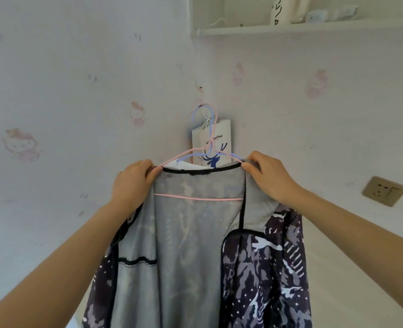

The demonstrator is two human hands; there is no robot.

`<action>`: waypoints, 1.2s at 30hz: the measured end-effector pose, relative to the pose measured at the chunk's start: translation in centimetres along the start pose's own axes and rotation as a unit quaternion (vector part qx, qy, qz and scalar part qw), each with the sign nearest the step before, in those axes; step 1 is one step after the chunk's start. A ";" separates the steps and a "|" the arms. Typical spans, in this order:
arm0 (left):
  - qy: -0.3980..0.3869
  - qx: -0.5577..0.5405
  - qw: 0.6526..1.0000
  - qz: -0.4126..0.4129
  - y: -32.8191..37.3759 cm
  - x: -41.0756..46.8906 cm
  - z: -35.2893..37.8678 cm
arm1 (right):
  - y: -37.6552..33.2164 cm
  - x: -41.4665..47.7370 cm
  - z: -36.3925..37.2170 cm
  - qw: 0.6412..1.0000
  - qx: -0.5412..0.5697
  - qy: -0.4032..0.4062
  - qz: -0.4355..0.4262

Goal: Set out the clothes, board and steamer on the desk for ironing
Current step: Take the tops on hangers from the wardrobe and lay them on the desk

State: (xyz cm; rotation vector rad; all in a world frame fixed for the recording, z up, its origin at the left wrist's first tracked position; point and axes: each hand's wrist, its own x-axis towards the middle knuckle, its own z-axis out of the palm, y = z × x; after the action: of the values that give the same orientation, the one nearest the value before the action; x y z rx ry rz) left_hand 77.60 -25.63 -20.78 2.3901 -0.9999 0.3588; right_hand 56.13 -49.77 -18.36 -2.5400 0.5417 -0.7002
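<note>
Both bare forearms reach up from the bottom corners toward a jacket point(191, 245) hanging in the corner of the room, so it's on the wall and not on any counter. It's a dark camo-print thing with white specks on the outside and a pale grey mesh lining, hanging open so you mostly see the inside, with the right front panel folded outward. The left hand point(131, 183) has its grip pinched shut on the left shoulder of the jacket right at the collar edge, and the right hand point(269, 176) is clamped the same way on the right shoulder, fingers curled over the fabric. The jacket sits on a pink hanger point(197, 198) whose bottom bar shows through the open front, and a blue hanger point(201, 134) is nested right with it, both hooks going up to the same spot on the wall. Just behind the hooks hangs a white paper coffee bag point(221, 133) with a blue deer on it. The wallpaper point(65, 91) is pale with faded pink cartoon cats. Over to the right is a gold-coloured wall socket point(384, 191), and up top a white shelf point(290, 29) with some blurry white stuff I can't make out.
</note>
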 end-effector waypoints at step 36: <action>-0.190 0.009 0.974 -0.126 -9.9 5.1 23.6 | 17.3 10.6 24.7 0.980 0.019 -0.144 0.139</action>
State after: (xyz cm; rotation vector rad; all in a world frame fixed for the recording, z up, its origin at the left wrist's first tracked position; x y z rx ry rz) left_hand 89.27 -35.87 -41.77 2.6191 -0.8322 -0.1905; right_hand 73.98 -61.31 -42.25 -2.4060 0.7522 -0.2355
